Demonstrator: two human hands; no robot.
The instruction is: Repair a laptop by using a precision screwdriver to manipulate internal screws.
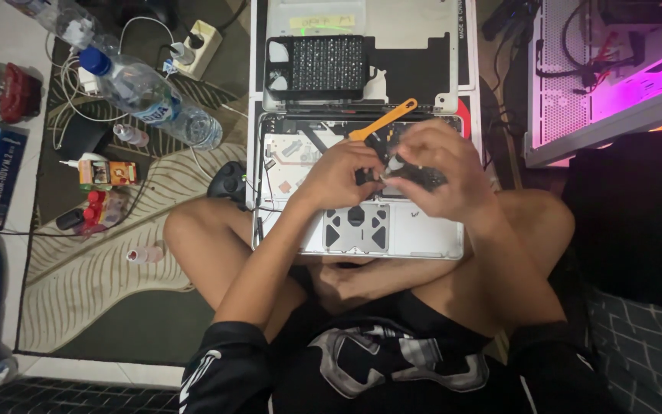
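Laptop [423,238] internals: I'm pinching a small black part [386,170] between both hands [342,175], [434,165], fingers pressed together; orange pry tool [383,120] lying at twelve o'clock. Next likely needs careful seating.

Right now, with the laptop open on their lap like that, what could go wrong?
1. The plastic water bottle lies on its side beside the opened laptop; a leak could reach the exposed boards.
2. Left hand and right hand work a small part above the internals; dropped, it may vanish inside.
3. The orange pry tool rests loose and could slide.
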